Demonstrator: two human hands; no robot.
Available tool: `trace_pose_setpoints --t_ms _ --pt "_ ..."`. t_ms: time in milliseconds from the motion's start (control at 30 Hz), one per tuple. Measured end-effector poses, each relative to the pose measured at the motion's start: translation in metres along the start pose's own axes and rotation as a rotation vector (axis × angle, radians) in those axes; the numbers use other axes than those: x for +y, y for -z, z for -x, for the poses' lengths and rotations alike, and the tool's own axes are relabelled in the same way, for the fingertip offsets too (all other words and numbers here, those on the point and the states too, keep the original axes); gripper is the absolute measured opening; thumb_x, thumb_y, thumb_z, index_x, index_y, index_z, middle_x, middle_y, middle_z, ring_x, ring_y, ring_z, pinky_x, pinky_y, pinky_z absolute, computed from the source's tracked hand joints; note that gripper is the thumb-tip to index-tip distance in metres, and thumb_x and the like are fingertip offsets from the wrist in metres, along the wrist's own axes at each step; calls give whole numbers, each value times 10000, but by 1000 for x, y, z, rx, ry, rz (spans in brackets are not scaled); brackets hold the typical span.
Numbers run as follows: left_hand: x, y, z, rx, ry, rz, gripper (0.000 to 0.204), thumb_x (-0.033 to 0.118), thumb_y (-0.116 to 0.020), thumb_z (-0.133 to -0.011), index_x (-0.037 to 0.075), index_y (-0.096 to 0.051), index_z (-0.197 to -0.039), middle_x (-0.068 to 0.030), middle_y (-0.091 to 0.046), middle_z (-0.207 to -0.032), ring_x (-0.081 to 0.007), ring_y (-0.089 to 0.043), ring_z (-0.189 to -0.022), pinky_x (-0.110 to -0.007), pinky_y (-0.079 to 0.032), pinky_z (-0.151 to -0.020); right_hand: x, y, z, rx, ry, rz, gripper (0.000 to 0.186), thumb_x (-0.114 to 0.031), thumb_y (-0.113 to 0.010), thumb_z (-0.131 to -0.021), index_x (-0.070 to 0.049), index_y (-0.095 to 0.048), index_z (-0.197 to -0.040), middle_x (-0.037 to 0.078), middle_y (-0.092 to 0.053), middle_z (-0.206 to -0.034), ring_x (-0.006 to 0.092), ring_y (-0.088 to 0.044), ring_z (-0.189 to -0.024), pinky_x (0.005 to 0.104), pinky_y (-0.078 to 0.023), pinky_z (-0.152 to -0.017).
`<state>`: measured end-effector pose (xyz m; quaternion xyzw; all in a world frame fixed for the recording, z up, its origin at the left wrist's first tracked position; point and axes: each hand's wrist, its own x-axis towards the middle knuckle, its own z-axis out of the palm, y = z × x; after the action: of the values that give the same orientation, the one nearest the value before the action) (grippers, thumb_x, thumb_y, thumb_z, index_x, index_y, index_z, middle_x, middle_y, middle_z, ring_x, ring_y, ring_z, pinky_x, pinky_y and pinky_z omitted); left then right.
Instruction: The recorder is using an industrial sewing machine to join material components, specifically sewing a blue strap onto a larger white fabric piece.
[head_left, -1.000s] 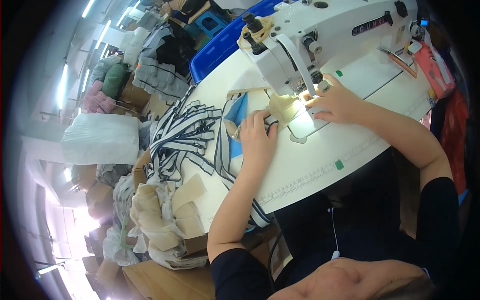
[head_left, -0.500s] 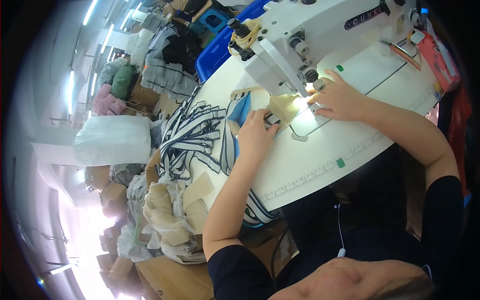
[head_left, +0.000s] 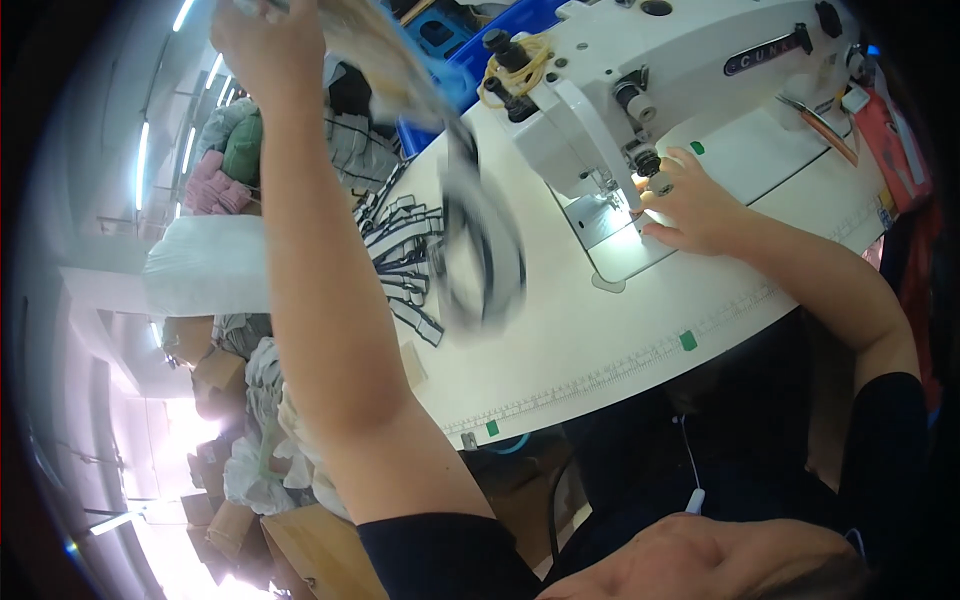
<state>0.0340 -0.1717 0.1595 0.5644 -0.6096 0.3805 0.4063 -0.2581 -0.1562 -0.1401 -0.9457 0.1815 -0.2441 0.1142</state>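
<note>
My left hand (head_left: pixel 268 45) is raised at the upper left, its fingers closed and partly cut off by the top edge. From it trails a motion-blurred fabric piece (head_left: pixel 385 60), tan and blue. A striped strap (head_left: pixel 485 235) in dark and pale tones hangs from this piece over the table. My right hand (head_left: pixel 695 205) rests beside the needle area of a white sewing machine (head_left: pixel 600 130), thumb and fingers apart, with nothing visible in it. Light falls on the bare metal needle plate (head_left: pixel 605 220) next to its fingertips.
Several striped straps (head_left: pixel 405 250) lie piled on the left of the white table (head_left: pixel 560 340). A blue bin (head_left: pixel 480 45) stands behind. Orange-handled snips (head_left: pixel 825 130) lie at the right. Cardboard boxes (head_left: pixel 320 545) and wrapped bundles (head_left: pixel 205 265) fill the left side.
My left hand has swung up and left from beside the needle, carrying the fabric piece and its straps off the needle plate. My right hand has stayed beside the needle.
</note>
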Motion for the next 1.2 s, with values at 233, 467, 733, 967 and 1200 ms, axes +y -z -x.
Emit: trace_pose_setpoints --t_ms 233,467,733,967,1200 --pt "-13 24 90 -562 -6 -51 413 264 -698 -823 51 -641 -1172 -204 -603 -1266 -356 -559 -1191 -418 -448 -992 3 -1 -2 39 -7 -60 180 -225 -704 -842 -131 -679 -993 82 -604 -1095 293 -504 -1128 517 -265 -1113" --pt "-59 162 213 -945 516 -204 499 289 -730 -813 86 -611 -1254 -160 -577 -1332 -297 -603 -1121 -385 -472 -959 1 -6 -2 113 13 -58 159 -184 -716 -809 -134 -661 -949 32 -648 -1084 251 -548 -1066 478 -317 -1066" --pt "-123 358 291 -955 948 -527 589 326 -751 -782 76 -602 -1294 -199 -665 -1142 -301 -659 -963 -400 -507 -873 0 1 1 67 58 65 169 -117 -657 -838 -97 -621 -1003 69 -615 -1158 279 -533 -1110 422 -352 -998" --pt "-108 422 327 -600 756 -603 547 230 -747 -760 74 -590 -1260 -194 -546 -1346 -369 -495 -1256 -441 -398 -1054 -1 -8 0 123 108 129 180 -79 -635 -840 -78 -603 -1017 77 -584 -1158 284 -525 -1065 407 -372 -952" --pt "-80 430 334 -779 650 -739 559 74 -709 -675 124 -597 -1220 -238 -360 -1497 -484 -269 -1396 -506 -275 -1149 -4 -5 4 138 90 130 199 -73 -641 -830 -64 -602 -1025 86 -585 -1139 299 -531 -1107 412 -408 -970"
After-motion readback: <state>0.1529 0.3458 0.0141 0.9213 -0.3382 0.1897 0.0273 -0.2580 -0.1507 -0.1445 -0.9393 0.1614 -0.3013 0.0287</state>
